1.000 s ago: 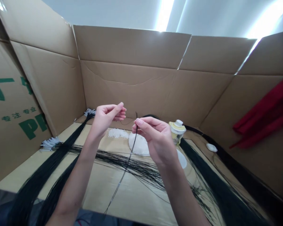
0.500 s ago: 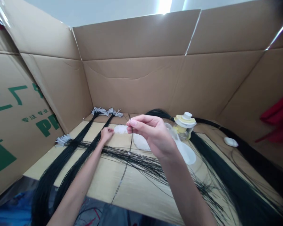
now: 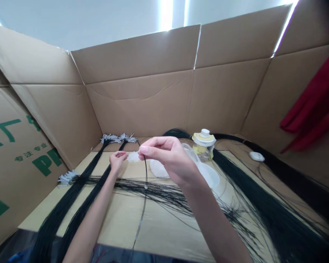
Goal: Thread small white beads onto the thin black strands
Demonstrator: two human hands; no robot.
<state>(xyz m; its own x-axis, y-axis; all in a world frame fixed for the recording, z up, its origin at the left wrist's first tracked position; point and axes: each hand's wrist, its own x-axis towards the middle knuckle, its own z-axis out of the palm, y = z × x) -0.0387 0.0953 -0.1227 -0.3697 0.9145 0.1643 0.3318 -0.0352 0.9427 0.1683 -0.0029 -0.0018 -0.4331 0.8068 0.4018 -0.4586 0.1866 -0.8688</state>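
My right hand [image 3: 168, 159] is raised above the cardboard surface, pinching the top end of a thin black cord [image 3: 144, 197] that hangs down with small white beads on it. My left hand [image 3: 117, 160] reaches forward to a small pile of white beads [image 3: 133, 156], its fingers curled in a pinch at the pile's edge. Whether it holds a bead is too small to tell.
Long bundles of black cords [image 3: 79, 197] with white tips lie on the left, and a thicker bundle [image 3: 265, 208] runs down the right. A yellow-and-white lidded jar [image 3: 204, 144], white dishes [image 3: 211, 175] and a small white object [image 3: 256, 156] sit behind. Cardboard walls [image 3: 142, 102] surround everything; red cloth [image 3: 315, 109] hangs at the right.
My left hand has moved from beside the right hand down and forward to the bead pile. My right hand, still pinching the cord, shifted slightly left.
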